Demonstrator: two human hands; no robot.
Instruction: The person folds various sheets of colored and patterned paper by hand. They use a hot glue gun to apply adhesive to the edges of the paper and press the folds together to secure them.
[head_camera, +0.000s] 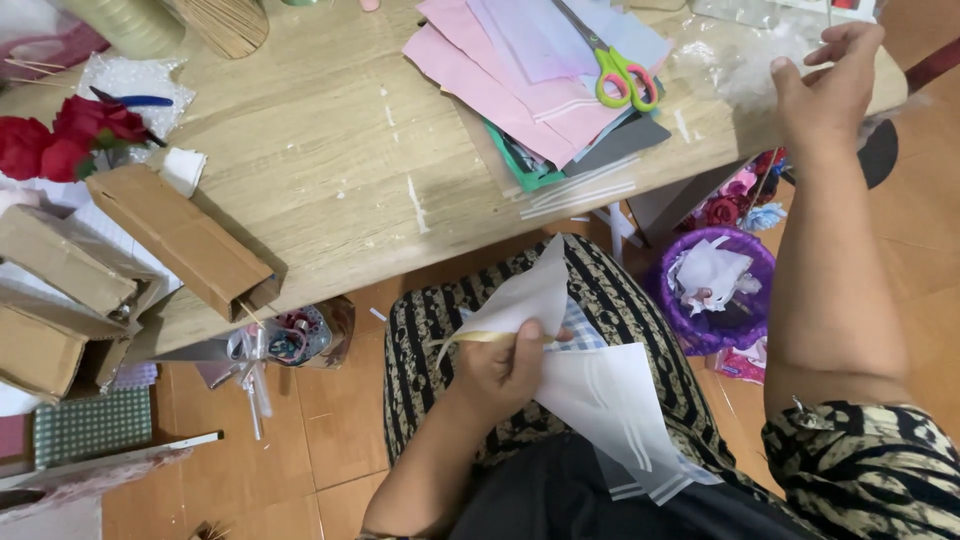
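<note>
My left hand (505, 368) rests over my lap and grips a thin stick with white translucent paper (600, 395) folded around it, one pointed flap (530, 290) rising toward the table edge. Far to the right, my right hand (828, 85) is raised over the table corner with fingers spread, touching a crumpled clear plastic sheet (740, 55). Whether it grips the plastic is unclear. Green and pink scissors (622, 72) lie on a stack of pink and lilac paper sheets (520, 70) just left of that hand.
The wooden table (330, 150) carries long cardboard boxes (180, 240), red artificial roses (65, 135) and bubble wrap at the left. A purple basket (715, 290) with paper scraps stands on the floor beside my knee, near more artificial flowers (740, 200).
</note>
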